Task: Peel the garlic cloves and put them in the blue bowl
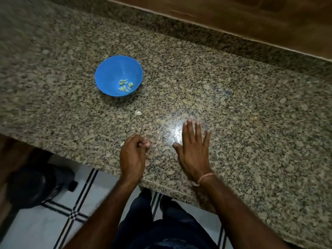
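The blue bowl stands on the granite counter at the left, with several peeled garlic cloves lying in its bottom. A pale garlic piece lies loose on the counter below the bowl. My left hand is at the counter's front edge, its fingers curled into a fist. A pale scrap of garlic skin pokes out at the fist's left side. My right hand lies flat on the counter to the right, fingers straight and spread, holding nothing.
A raised granite ledge and a brown wooden surface run along the back. A bright light reflection shines beside my right hand. Below the counter edge are a tiled floor and a dark round object.
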A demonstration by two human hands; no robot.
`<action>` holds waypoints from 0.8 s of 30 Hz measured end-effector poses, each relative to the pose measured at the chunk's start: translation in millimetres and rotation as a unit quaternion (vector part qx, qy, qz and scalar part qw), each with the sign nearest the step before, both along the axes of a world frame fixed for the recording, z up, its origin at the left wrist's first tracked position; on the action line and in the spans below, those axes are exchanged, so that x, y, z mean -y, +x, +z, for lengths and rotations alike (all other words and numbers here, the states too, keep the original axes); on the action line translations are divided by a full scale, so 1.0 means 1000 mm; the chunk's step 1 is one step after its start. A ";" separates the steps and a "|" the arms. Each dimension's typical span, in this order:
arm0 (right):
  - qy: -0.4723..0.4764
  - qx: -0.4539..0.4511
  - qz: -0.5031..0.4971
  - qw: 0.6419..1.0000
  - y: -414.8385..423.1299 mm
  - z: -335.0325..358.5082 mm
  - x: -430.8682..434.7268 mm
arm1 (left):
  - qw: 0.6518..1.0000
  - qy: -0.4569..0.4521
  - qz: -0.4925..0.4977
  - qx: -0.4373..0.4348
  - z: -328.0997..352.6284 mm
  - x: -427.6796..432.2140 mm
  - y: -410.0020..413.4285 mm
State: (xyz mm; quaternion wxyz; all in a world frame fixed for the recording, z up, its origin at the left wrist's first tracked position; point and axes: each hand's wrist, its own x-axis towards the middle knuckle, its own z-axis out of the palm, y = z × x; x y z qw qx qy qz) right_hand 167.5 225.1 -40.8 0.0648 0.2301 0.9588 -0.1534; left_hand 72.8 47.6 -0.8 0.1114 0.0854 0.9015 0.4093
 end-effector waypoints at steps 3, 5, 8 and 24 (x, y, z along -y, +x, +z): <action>-0.015 -0.018 0.087 0.996 -0.017 0.000 0.029 | 1.000 0.002 0.019 0.003 -0.004 0.008 0.002; -0.043 -0.040 0.114 0.992 -0.027 -0.001 0.043 | 1.000 0.004 0.023 -0.001 -0.008 0.013 0.004; -0.142 -0.093 0.067 0.983 -0.038 0.004 0.043 | 0.999 0.008 0.044 0.009 -0.012 0.018 0.004; -0.082 -0.199 0.081 0.973 -0.088 0.014 0.049 | 0.994 0.028 0.097 0.043 -0.010 0.017 0.004</action>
